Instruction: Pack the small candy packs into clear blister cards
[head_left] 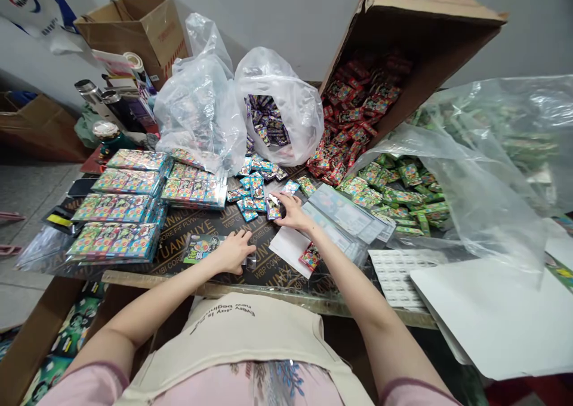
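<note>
My left hand (233, 251) rests curled on a clear-wrapped colourful card pack (201, 248) near the table's front edge. My right hand (292, 211) reaches further out, fingers pinching a small purple packet (273, 209) at the edge of a loose pile of blue packets (251, 188). A white card (290, 248) and a small red packet (310, 257) lie under my right forearm.
Stacks of packed card sets (123, 206) stand at left. Two plastic bags (233, 104) sit behind the pile. A tipped cardboard box (416, 42) spills red packets (347, 125); green packets (398, 188) lie in a big clear bag at right. White sheets (492, 316) cover the right front.
</note>
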The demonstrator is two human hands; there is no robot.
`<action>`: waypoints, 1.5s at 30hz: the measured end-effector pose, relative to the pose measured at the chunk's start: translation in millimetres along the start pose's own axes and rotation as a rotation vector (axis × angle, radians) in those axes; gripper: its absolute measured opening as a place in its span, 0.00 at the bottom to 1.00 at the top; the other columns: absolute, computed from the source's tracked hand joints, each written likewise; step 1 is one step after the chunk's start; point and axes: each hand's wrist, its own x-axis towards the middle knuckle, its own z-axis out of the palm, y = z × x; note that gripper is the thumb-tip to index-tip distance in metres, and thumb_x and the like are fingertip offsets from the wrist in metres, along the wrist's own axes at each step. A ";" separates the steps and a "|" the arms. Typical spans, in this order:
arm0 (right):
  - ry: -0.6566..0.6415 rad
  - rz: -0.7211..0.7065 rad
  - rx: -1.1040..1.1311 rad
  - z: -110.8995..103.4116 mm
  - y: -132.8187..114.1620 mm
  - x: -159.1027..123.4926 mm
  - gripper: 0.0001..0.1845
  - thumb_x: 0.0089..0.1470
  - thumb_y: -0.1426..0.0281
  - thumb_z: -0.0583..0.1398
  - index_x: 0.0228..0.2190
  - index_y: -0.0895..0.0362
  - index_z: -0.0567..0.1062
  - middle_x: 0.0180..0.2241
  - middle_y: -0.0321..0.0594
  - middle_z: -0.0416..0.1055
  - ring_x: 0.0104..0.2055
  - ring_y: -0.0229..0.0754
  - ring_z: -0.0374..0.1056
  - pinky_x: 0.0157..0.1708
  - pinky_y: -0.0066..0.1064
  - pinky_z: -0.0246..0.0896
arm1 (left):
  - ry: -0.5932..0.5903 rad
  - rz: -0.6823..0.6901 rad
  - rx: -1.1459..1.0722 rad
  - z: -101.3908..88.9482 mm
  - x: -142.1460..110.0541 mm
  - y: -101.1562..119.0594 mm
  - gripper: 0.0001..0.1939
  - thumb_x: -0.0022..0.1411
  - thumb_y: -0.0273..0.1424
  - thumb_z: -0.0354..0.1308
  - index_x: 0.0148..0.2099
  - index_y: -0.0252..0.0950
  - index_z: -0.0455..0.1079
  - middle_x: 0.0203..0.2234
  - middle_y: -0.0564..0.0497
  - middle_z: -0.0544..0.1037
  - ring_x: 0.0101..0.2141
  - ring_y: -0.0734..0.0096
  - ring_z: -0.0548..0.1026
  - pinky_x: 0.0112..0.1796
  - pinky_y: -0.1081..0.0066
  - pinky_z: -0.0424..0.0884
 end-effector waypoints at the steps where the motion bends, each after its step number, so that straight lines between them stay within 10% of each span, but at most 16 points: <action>1: 0.023 -0.010 0.034 -0.5 -0.5 0.0 0.44 0.38 0.67 0.66 0.58 0.53 0.61 0.56 0.49 0.65 0.60 0.61 0.56 0.58 0.57 0.43 | 0.005 -0.003 0.000 1.1 -0.7 -0.4 0.28 0.39 0.34 0.68 0.45 0.36 0.69 0.51 0.36 0.63 0.49 0.46 0.64 0.45 0.55 0.65; 6: 0.169 -0.169 0.202 -3.9 -31.3 -28.7 0.45 0.42 0.57 0.68 0.58 0.55 0.60 0.55 0.50 0.66 0.55 0.54 0.63 0.53 0.46 0.58 | 0.058 -0.014 -0.128 8.2 -8.7 -9.5 0.30 0.41 0.31 0.67 0.49 0.36 0.68 0.49 0.38 0.64 0.48 0.47 0.65 0.45 0.56 0.65; 13: 0.209 -0.137 0.005 1.2 -97.6 -87.4 0.40 0.47 0.58 0.66 0.58 0.54 0.60 0.54 0.52 0.66 0.54 0.57 0.63 0.50 0.49 0.55 | 0.438 -0.030 -0.528 6.0 -15.9 -14.6 0.59 0.45 0.30 0.66 0.69 0.41 0.30 0.55 0.42 0.63 0.53 0.54 0.64 0.54 0.56 0.62; 33: 0.117 -0.239 0.236 -2.9 -98.0 -88.3 0.37 0.38 0.61 0.66 0.51 0.54 0.63 0.46 0.45 0.71 0.48 0.52 0.66 0.48 0.45 0.52 | 0.427 0.037 -0.757 -2.2 -9.7 -6.2 0.64 0.41 0.35 0.70 0.70 0.41 0.30 0.54 0.43 0.69 0.53 0.55 0.70 0.54 0.57 0.64; 45: 0.236 -0.062 0.210 18.4 -115.9 -100.7 0.42 0.57 0.53 0.55 0.65 0.54 0.44 0.55 0.49 0.67 0.57 0.51 0.61 0.55 0.46 0.45 | 0.551 0.002 -0.617 4.0 -8.4 -8.1 0.58 0.47 0.36 0.68 0.69 0.40 0.34 0.55 0.41 0.67 0.55 0.55 0.67 0.55 0.56 0.64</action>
